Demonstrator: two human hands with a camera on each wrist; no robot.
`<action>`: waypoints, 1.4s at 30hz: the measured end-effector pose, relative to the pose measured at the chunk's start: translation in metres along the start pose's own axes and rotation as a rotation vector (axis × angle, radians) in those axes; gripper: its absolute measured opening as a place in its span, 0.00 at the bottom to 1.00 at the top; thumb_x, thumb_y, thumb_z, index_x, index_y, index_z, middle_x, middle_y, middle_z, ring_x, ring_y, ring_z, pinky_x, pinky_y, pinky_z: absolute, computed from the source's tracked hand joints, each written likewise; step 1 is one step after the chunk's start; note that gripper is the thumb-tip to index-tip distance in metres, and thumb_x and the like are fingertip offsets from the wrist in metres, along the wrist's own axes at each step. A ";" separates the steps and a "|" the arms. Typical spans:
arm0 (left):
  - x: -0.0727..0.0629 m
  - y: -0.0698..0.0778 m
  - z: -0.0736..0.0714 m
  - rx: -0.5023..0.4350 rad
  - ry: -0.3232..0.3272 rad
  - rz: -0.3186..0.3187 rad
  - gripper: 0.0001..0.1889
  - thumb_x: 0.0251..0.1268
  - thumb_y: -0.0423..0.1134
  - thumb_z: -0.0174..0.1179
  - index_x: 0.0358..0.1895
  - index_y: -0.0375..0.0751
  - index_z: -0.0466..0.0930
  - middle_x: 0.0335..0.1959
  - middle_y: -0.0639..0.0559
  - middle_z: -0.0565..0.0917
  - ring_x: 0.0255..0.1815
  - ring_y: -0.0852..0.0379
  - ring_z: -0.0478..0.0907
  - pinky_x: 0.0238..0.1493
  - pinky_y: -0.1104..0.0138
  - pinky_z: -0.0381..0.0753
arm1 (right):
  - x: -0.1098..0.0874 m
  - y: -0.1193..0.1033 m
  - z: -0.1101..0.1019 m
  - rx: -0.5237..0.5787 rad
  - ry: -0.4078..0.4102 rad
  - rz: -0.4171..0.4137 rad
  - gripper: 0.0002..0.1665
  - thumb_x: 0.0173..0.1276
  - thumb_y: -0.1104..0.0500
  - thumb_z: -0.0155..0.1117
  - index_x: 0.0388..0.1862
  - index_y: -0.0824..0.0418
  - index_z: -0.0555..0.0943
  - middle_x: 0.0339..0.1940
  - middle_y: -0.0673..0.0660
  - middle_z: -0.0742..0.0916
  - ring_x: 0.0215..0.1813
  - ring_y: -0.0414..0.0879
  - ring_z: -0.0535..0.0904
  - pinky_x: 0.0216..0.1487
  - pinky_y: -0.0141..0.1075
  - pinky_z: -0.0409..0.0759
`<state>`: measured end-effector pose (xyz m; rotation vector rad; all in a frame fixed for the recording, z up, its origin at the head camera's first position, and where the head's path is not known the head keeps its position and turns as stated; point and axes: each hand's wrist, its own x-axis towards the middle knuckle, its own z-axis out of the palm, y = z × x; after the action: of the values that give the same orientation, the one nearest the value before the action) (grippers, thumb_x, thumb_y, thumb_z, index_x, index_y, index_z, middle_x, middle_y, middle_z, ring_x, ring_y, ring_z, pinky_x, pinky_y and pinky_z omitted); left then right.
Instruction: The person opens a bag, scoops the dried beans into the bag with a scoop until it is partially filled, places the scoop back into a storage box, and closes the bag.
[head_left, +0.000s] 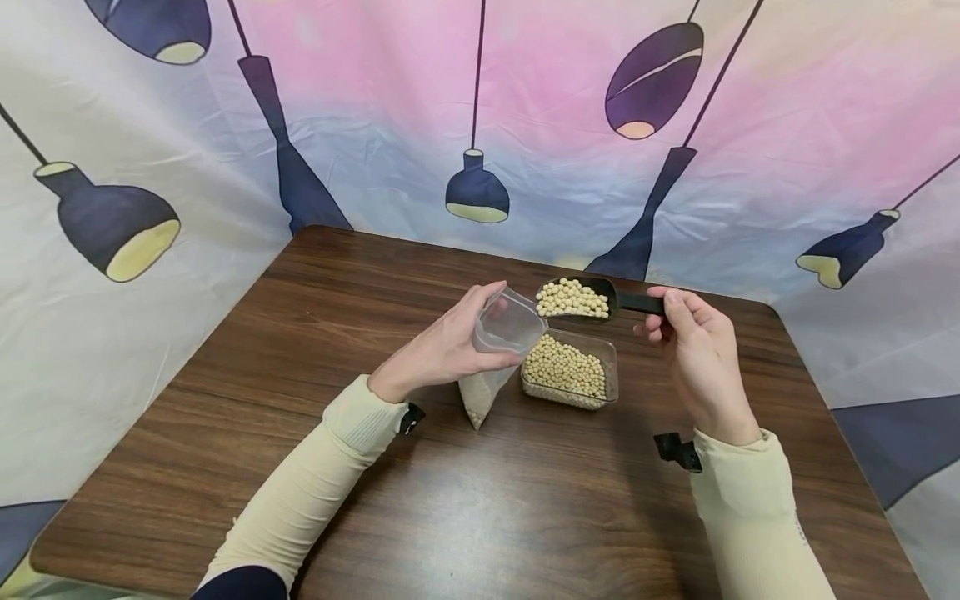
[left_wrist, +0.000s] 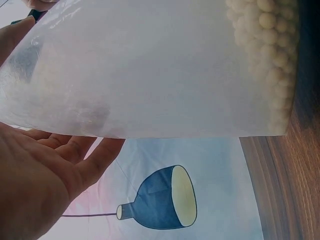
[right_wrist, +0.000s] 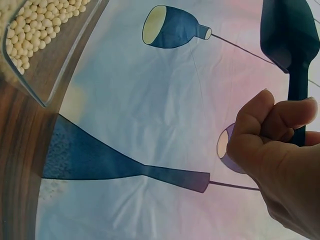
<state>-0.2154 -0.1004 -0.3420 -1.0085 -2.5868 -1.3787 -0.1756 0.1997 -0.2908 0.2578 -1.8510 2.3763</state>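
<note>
Near the centre of the head view, the left hand (head_left: 450,346) grasps a clear plastic bag (head_left: 498,350) by its upper edge, fingers curled round it so the mouth stands open toward the right of the frame. The right hand (head_left: 693,350) is clenched on the handle of a black scoop (head_left: 592,298), pinching it between thumb and fingers. The scoop is heaped with pale soybeans (head_left: 572,297) and hovers just beside the bag's mouth, above a clear tray (head_left: 609,371) that is full of the same beans.

As I judge it, the filling is at an early stage: only a small layer of beans sits in the bag's bottom corner, this scoopful is not yet tipped in, and the tray holds plenty.

The bag's bottom tip rests on the wooden table (head_left: 300,333). In the left wrist view the bag fills most of the frame, hiding the scoop. In the right wrist view only the scoop's underside shows at upper right.
</note>
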 end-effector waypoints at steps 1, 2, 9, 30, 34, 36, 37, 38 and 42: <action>0.000 0.000 0.000 0.000 0.001 0.001 0.50 0.53 0.47 0.73 0.75 0.40 0.51 0.61 0.48 0.71 0.63 0.56 0.69 0.60 0.61 0.72 | 0.000 -0.001 0.001 -0.008 0.002 -0.008 0.16 0.75 0.56 0.55 0.48 0.69 0.77 0.24 0.53 0.81 0.27 0.41 0.76 0.44 0.33 0.80; 0.001 0.001 0.000 0.003 0.002 0.003 0.50 0.53 0.47 0.73 0.75 0.40 0.52 0.61 0.49 0.71 0.63 0.56 0.69 0.60 0.61 0.73 | 0.001 -0.002 0.002 -0.013 0.002 -0.014 0.16 0.75 0.56 0.55 0.48 0.69 0.77 0.24 0.53 0.81 0.27 0.41 0.76 0.44 0.33 0.80; 0.002 0.002 -0.001 0.001 -0.002 0.008 0.49 0.54 0.47 0.73 0.75 0.39 0.52 0.61 0.49 0.71 0.62 0.57 0.69 0.59 0.63 0.73 | 0.003 -0.003 0.005 -0.032 -0.001 -0.029 0.16 0.74 0.56 0.55 0.48 0.69 0.77 0.25 0.53 0.82 0.29 0.41 0.77 0.41 0.31 0.79; 0.001 0.003 -0.001 0.006 -0.012 -0.018 0.50 0.54 0.48 0.73 0.75 0.39 0.52 0.60 0.48 0.71 0.61 0.56 0.70 0.59 0.62 0.73 | 0.002 -0.007 0.007 -0.067 0.009 -0.042 0.23 0.74 0.55 0.55 0.54 0.75 0.73 0.25 0.53 0.82 0.30 0.42 0.78 0.37 0.29 0.78; 0.000 0.002 -0.001 0.009 -0.009 -0.014 0.50 0.53 0.48 0.73 0.74 0.39 0.52 0.60 0.47 0.71 0.61 0.56 0.70 0.59 0.61 0.73 | 0.002 -0.007 0.008 -0.082 0.006 -0.056 0.23 0.74 0.55 0.55 0.54 0.75 0.73 0.25 0.53 0.82 0.31 0.42 0.79 0.37 0.28 0.78; 0.000 0.002 -0.001 0.009 -0.007 -0.011 0.50 0.53 0.48 0.73 0.75 0.39 0.52 0.60 0.48 0.71 0.61 0.56 0.70 0.59 0.61 0.73 | 0.003 -0.007 0.008 -0.092 0.003 -0.064 0.23 0.74 0.55 0.55 0.54 0.75 0.73 0.26 0.53 0.82 0.32 0.42 0.79 0.36 0.28 0.78; 0.000 0.002 -0.001 0.010 -0.007 -0.011 0.50 0.53 0.48 0.73 0.75 0.39 0.52 0.60 0.48 0.71 0.61 0.56 0.70 0.59 0.61 0.73 | 0.003 -0.007 0.008 -0.096 0.002 -0.068 0.23 0.74 0.55 0.55 0.54 0.75 0.73 0.26 0.53 0.83 0.32 0.42 0.79 0.36 0.28 0.78; 0.000 0.002 -0.001 0.009 -0.006 -0.011 0.50 0.53 0.48 0.73 0.75 0.39 0.52 0.60 0.48 0.71 0.62 0.57 0.70 0.59 0.61 0.73 | 0.003 -0.007 0.008 -0.101 0.000 -0.074 0.23 0.74 0.55 0.55 0.54 0.75 0.73 0.26 0.53 0.83 0.33 0.42 0.79 0.36 0.27 0.77; -0.001 0.001 -0.001 0.001 -0.005 -0.010 0.49 0.54 0.48 0.73 0.75 0.40 0.52 0.61 0.48 0.71 0.62 0.57 0.70 0.59 0.61 0.73 | 0.003 -0.007 0.010 -0.114 0.006 -0.092 0.22 0.74 0.55 0.55 0.54 0.75 0.74 0.27 0.54 0.83 0.33 0.42 0.79 0.36 0.27 0.77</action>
<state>-0.2144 -0.1008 -0.3409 -1.0010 -2.5999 -1.3783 -0.1769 0.1921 -0.2812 0.3168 -1.9197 2.2012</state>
